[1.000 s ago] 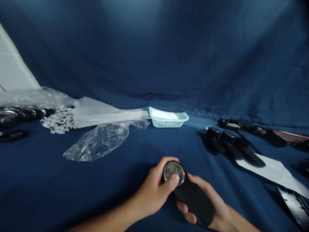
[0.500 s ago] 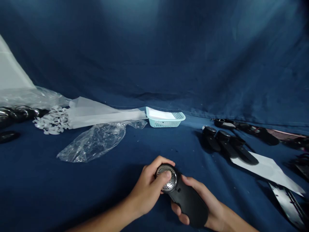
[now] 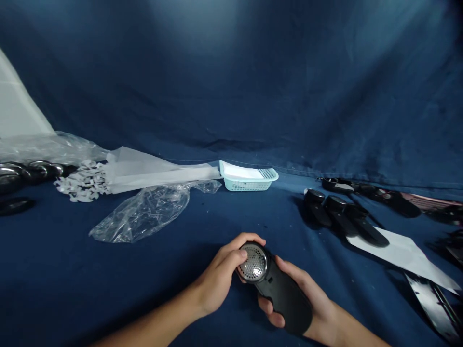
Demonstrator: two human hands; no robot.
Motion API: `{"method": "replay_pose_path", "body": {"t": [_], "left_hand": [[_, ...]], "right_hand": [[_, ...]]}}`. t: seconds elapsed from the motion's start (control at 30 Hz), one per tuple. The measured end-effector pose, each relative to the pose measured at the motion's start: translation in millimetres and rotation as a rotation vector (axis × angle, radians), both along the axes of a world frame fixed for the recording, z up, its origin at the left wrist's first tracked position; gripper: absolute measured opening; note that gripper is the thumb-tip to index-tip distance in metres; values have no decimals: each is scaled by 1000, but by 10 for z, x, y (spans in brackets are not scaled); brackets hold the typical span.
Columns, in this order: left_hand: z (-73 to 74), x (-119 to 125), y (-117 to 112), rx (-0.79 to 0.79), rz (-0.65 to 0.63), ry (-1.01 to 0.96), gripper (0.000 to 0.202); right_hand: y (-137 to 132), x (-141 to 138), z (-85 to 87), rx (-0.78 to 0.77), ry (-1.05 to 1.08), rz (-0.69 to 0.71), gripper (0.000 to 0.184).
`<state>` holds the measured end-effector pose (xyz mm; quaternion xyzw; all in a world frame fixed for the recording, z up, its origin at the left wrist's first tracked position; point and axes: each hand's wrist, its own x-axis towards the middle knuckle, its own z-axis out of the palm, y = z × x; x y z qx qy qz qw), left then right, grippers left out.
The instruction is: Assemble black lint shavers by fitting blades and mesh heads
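Observation:
A black fabric shaver [image 3: 285, 296] with a round perforated metal head is held up between both hands, tilted with its head to the upper left. My right hand [image 3: 318, 303] wraps around its handle, thumb along the upper side and fingertips showing at the lower edge. My left hand [image 3: 224, 272] grips the head end, fingers behind the rim and thumb on the left edge of the metal mesh. The fingers under the head are partly hidden.
A light-blue basket [image 3: 249, 185] holds white paper. Left lie a crumpled clear bag [image 3: 144, 214], a white sheet bundle [image 3: 144, 171], small grey pieces [image 3: 83, 183] and dark round parts [image 3: 16, 206]. Several black shaver bodies [image 3: 338, 212] and white paper [image 3: 408, 253] lie right.
My left thumb has slid left from the middle of the metal mesh to its edge, uncovering more of it. The shaver stays in both hands; the view has shifted slightly.

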<state>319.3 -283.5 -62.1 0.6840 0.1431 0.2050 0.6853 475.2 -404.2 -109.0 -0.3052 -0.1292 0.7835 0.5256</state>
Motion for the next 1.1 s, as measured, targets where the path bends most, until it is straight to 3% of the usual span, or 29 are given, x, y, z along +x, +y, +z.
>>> {"method": "replay_pose_path", "body": {"t": [0.27, 0.57, 0.8, 1.1], "left_hand": [[-30, -1, 189, -167, -225, -23, 44], [-39, 1, 194, -222, -266, -40, 52], [-69, 20, 171, -210, -242, -17, 51], [-97, 47, 63, -35, -94, -42, 34]], "right_hand": [[2, 3, 34, 1, 16, -19, 55], [21, -1, 84, 27, 50, -26, 60], [-10, -1, 28, 9, -25, -18, 57], [-22, -51, 84, 12, -113, -35, 50]]}}
